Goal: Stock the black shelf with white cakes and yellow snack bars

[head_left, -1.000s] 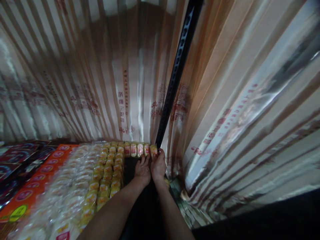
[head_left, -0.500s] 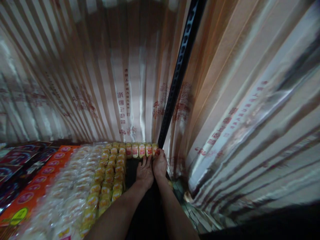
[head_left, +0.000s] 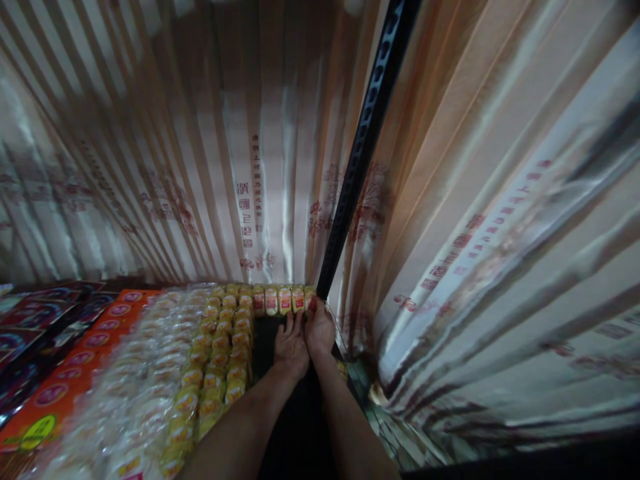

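Observation:
Along the back runs a row of small yellow packets with red labels (head_left: 271, 301), standing upright side by side. My left hand (head_left: 291, 348) lies palm down in front of the row, its fingers stretched out and apart, the tips at the packets' lower edges. Beside it, my right hand (head_left: 321, 327) has curled fingers closed on the end packet (head_left: 309, 298) at the row's right end, by the metal post. That packet is partly covered by the fingers. Left of my hands stand several rows of yellow-wrapped packets (head_left: 220, 343).
Clear-wrapped pale packets (head_left: 137, 360) fill rows further left, beside an orange printed sheet (head_left: 97, 340) and dark packages (head_left: 47, 320). A black slotted post (head_left: 357, 160) rises at the corner. Printed pleated curtains (head_left: 270, 133) hang behind and to the right. Dark surface (head_left: 265, 340) shows under my hands.
The view has shifted slightly. My right hand's fingers have moved slightly at the end packet, while my left hand stays nearly in place before the row.

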Demonstrator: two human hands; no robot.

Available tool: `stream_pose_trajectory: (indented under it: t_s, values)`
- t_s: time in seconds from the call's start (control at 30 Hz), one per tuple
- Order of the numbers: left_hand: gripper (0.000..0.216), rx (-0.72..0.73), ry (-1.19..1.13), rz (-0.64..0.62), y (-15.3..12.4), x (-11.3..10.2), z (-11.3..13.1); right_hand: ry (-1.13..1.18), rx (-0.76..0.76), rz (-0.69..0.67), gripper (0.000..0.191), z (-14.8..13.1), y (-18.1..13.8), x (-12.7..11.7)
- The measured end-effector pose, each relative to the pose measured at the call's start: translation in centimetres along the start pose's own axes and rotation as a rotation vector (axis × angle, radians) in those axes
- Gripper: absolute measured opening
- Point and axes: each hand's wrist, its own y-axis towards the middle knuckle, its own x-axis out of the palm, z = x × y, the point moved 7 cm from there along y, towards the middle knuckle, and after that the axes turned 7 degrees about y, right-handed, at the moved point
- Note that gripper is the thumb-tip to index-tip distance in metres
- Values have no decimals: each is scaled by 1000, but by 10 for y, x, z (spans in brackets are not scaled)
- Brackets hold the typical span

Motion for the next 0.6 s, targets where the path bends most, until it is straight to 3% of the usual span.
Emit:
stream_pose_trajectory:
  t_s: [0.17, 0.43, 0.6]
  values:
    - [50, -12, 32, 10, 1, 3, 0, 40, -114, 54, 39, -2, -2, -1]
    - [52, -54, 49, 50, 4, 6, -2, -94, -139, -6, 39, -8, -4, -5]
    - [52, -103, 63, 178, 10, 2, -7, 6, -111, -15, 41, -1, -4, 0]
